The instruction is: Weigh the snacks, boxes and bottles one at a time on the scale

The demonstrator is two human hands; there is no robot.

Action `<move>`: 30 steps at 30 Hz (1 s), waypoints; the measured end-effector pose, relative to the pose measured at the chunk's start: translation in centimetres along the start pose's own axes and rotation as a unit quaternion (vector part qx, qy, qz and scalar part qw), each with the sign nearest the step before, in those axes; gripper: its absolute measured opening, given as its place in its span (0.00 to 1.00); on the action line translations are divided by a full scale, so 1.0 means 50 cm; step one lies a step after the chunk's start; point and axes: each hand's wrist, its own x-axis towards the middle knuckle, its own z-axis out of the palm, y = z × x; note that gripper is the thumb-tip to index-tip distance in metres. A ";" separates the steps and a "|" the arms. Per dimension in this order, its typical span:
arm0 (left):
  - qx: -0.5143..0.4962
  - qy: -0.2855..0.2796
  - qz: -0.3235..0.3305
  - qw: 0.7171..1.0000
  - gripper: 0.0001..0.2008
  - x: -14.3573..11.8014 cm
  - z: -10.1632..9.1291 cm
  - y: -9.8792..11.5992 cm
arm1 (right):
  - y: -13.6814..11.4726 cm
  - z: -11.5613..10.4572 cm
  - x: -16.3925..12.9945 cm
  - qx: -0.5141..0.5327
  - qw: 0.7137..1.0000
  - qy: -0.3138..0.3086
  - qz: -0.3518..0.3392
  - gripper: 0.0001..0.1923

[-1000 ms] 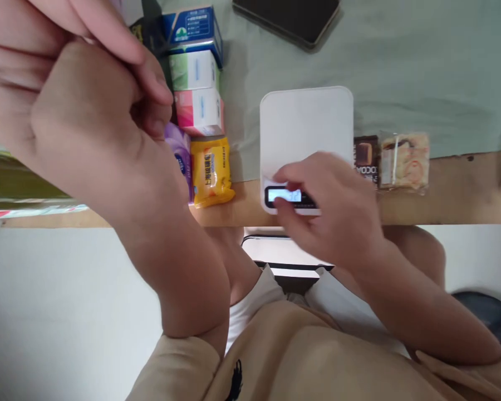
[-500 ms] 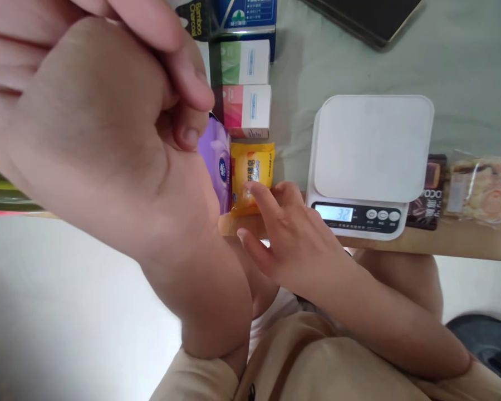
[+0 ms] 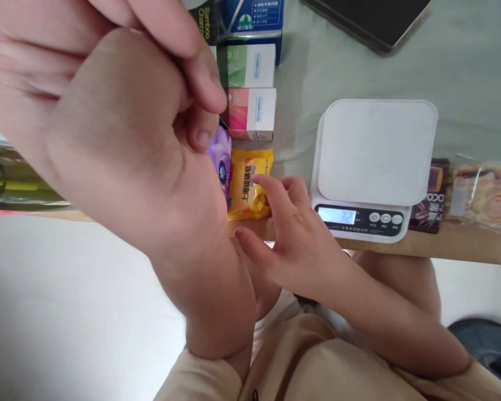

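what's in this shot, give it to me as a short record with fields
right hand: right hand open, fingertips on the yellow packet at the table edge
left hand: left hand raised close to the camera, curled, holding nothing visible
scale: white kitchen scale, platform bare, display lit
left of packet: purple pack; pink box and green box behind
right of scale: dark chocolate bar, clear-wrapped snack

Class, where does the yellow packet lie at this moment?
The yellow packet lies at the table's near edge, between the purple pack and the scale, under the right hand's fingertips.
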 end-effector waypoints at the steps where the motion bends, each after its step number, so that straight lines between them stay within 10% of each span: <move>1: 0.014 0.011 0.010 1.000 0.22 0.001 0.009 0.001 | 0.003 0.000 0.001 0.011 1.000 0.006 -0.004 0.37; 12: 0.070 -0.051 0.023 0.996 0.24 0.002 0.015 0.019 | 0.015 0.013 0.021 -0.150 0.988 0.019 0.008 0.24; 19: 0.192 -0.088 0.076 0.975 0.11 0.020 -0.016 0.004 | 0.026 0.000 0.017 -0.055 0.994 0.051 -0.073 0.29; 27: 0.423 -0.224 -0.098 0.873 0.14 -0.002 -0.027 0.051 | 0.026 -0.030 0.007 0.104 0.982 0.118 -0.107 0.24; 30: 0.404 -0.227 -0.073 0.883 0.12 -0.009 -0.023 0.051 | 0.016 -0.049 -0.009 0.105 0.966 0.205 -0.115 0.20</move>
